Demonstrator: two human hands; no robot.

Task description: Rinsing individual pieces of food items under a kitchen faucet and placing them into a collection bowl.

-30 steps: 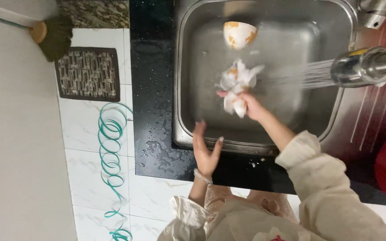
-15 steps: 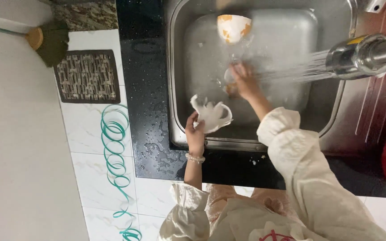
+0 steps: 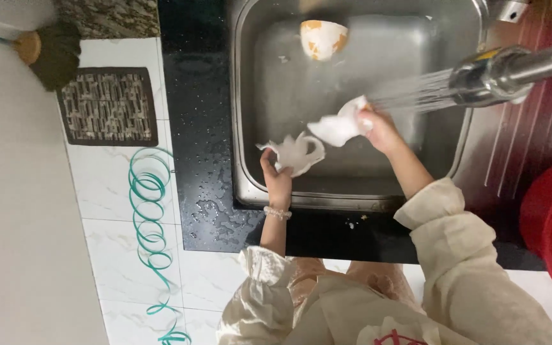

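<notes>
here, hands (image 3: pixel 327 153) on white pieces (image 3: pixel 317 140)

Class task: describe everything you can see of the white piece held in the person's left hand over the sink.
The white piece is thin, glossy and irregular, with a curled loop on one side, like a broken cup fragment or a wet wrapper; which one cannot be told. The left hand grips its lower edge, holding it above the steel sink, apart from the water spray.

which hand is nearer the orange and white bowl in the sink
Right. The right hand is under the spray, closer to the bowl; the left hand is by the sink's near wall, farther away.
</notes>
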